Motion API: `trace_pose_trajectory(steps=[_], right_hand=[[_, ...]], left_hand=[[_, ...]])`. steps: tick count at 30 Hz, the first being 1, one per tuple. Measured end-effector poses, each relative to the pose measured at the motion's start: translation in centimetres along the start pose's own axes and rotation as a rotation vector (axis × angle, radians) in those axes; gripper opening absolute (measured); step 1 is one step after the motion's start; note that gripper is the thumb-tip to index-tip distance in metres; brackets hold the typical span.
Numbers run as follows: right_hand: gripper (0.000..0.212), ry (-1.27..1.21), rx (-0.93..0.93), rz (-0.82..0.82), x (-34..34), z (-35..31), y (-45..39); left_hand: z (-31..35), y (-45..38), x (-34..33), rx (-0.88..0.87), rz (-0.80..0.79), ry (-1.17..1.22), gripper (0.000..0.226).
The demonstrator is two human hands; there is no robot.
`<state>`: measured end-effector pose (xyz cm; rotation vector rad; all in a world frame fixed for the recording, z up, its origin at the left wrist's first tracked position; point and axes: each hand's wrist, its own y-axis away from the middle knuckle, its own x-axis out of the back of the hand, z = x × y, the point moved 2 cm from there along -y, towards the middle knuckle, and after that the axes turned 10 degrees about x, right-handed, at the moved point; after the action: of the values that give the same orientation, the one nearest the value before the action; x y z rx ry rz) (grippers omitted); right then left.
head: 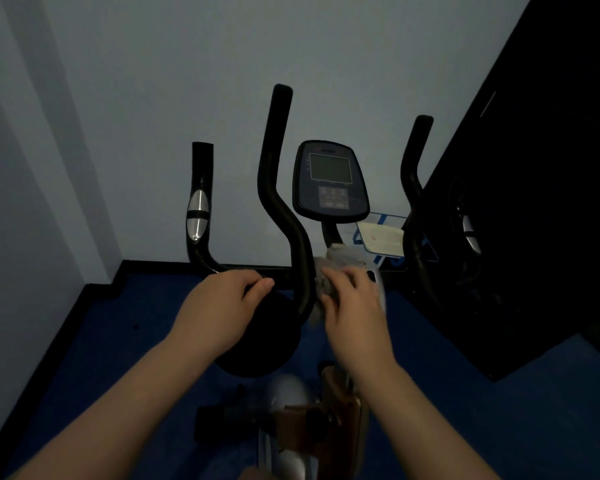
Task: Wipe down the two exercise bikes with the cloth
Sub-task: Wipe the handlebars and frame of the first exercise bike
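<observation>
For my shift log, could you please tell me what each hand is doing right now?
Left hand: closed around the black handlebar crossbar, no cloth in it.
Right hand: closed on the grey cloth, pressing it against the handlebar.

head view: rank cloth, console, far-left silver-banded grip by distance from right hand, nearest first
From the right hand:
1. Cloth: under the fingers, pressed against the base of the tall handlebar.
2. Console: above the hand, up on its stalk.
3. Silver-banded grip: far left handlebar end, beyond the left hand.
</observation>
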<state>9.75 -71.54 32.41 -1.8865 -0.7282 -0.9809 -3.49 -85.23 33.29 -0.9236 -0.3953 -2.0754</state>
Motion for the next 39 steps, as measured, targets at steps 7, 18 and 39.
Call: trace_pose_trajectory(steps=[7,18,39], right_hand=[[0.034,-0.061,-0.08,-0.049,0.6,0.6,-4.3],[0.036,0.11,-0.087,-0.092,0.4,-0.2,-4.4],[0.032,0.078,-0.1,-0.075,-0.2,0.3,-5.4]], left_hand=[[0.1,0.1,0.1,0.005,-0.008,-0.001,0.035],[0.2,0.1,0.0,0.002,-0.004,0.0,0.034],[0.0,0.0,-0.1,0.017,-0.003,0.004,0.032]])
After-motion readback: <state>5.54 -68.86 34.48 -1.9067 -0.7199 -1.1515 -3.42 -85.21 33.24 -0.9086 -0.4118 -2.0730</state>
